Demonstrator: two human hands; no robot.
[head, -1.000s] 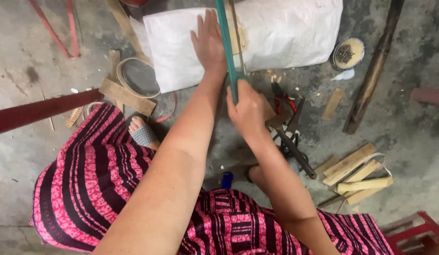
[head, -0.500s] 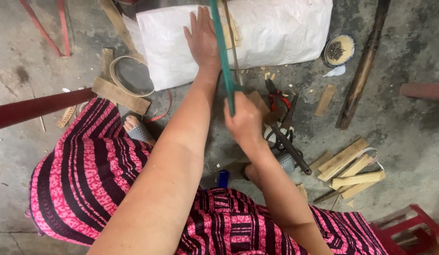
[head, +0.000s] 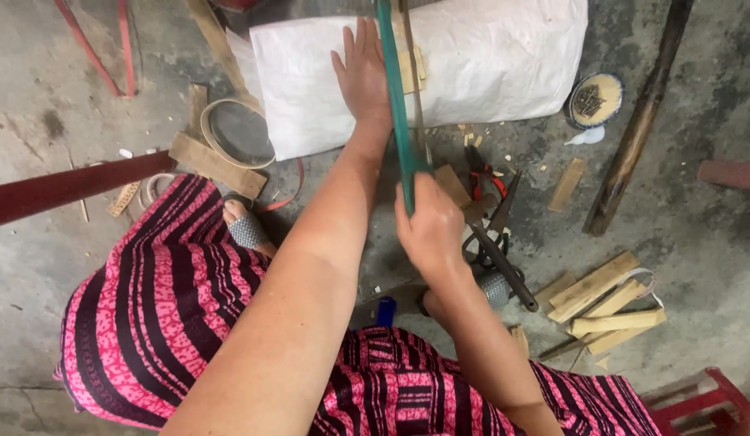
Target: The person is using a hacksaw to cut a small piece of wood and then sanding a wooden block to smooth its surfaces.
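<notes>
Head view, read left to right. Bamboo hoop (head: 238, 133) and flat wood offcuts lie on the concrete floor (head: 52, 266) beside the person's patterned skirt (head: 173, 315), within reach. Left hand (head: 364, 77) rests flat, fingers spread and released, pressing on the white sack (head: 504, 64), apparently to steady the work under it. Right hand (head: 430, 230) is clenched around the lower end of the long green strip (head: 395, 105), which runs upward past the left hand and over the sack. Shears (head: 496, 242) and split bamboo pieces (head: 605, 303) lie at right.
</notes>
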